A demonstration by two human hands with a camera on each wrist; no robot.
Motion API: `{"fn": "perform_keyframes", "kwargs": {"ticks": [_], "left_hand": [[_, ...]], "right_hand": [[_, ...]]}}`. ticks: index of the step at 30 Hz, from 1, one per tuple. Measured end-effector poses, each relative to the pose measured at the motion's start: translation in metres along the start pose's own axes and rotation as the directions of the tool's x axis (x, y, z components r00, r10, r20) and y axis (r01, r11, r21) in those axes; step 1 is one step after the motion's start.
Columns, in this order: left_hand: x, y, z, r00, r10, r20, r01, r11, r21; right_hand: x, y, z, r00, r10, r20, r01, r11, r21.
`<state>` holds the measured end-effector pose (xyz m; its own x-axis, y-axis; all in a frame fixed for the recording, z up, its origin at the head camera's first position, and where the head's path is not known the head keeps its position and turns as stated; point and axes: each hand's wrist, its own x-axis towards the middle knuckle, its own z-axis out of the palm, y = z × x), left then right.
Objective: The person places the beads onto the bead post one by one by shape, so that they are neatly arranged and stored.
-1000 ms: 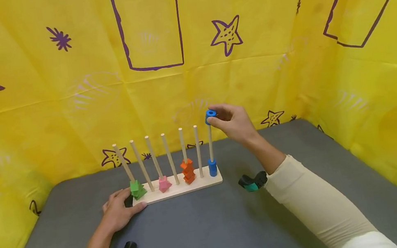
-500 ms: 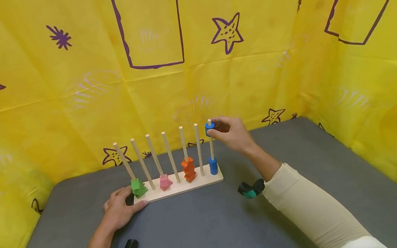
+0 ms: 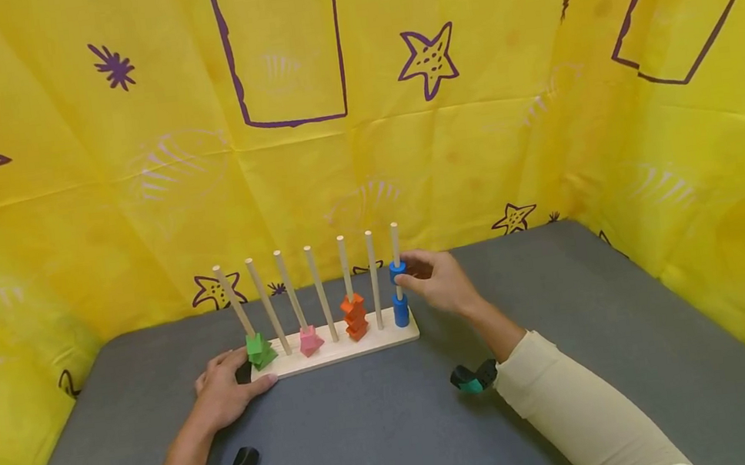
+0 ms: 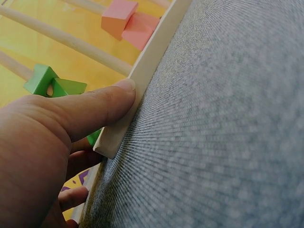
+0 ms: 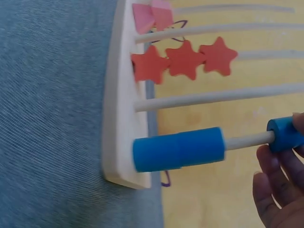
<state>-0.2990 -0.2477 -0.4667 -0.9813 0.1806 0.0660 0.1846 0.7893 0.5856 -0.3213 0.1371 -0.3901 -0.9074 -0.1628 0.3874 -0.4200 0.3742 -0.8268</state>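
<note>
A pale wooden base carries a row of several upright pegs. My right hand pinches a blue cylinder bead that is threaded on the rightmost peg, part-way down. Below it, two blue beads sit stacked at the foot of the same peg, with a gap of bare peg between. My left hand grips the left end of the base, the thumb along its front edge and the other fingers partly hidden behind. Close to it, green beads sit on the leftmost peg.
Pink beads sit on the third peg from the left, and orange star beads are stacked on the fifth. The grey tabletop meets yellow printed cloth at the back and sides.
The right hand has brought the blue bead from the top of the rightmost peg down along it. My left hand has kept its grip on the base.
</note>
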Motion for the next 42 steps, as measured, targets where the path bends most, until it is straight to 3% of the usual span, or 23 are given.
{"fn": "perform_keyframes", "kwargs": {"ticks": [11, 22, 32, 42], "left_hand": [[-0.002, 0.001, -0.001, 1.000, 0.023, -0.021, -0.023, 1.000, 0.002], [-0.003, 0.001, 0.001, 1.000, 0.000, -0.009, 0.000, 1.000, -0.006], [-0.001, 0.002, -0.001, 0.999, -0.035, 0.007, 0.035, 0.999, -0.002], [-0.003, 0.005, -0.005, 1.000, 0.006, -0.006, -0.005, 0.999, 0.038]], "right_hand": [[-0.011, 0.019, 0.009, 0.999, 0.034, 0.006, -0.034, 0.999, -0.018], [-0.018, 0.028, 0.012, 1.000, 0.027, 0.014, -0.027, 1.000, 0.002], [-0.019, 0.027, 0.010, 0.999, 0.054, 0.002, -0.054, 0.998, 0.027], [-0.016, 0.012, -0.010, 0.999, 0.038, -0.022, -0.039, 0.998, -0.045]]}}
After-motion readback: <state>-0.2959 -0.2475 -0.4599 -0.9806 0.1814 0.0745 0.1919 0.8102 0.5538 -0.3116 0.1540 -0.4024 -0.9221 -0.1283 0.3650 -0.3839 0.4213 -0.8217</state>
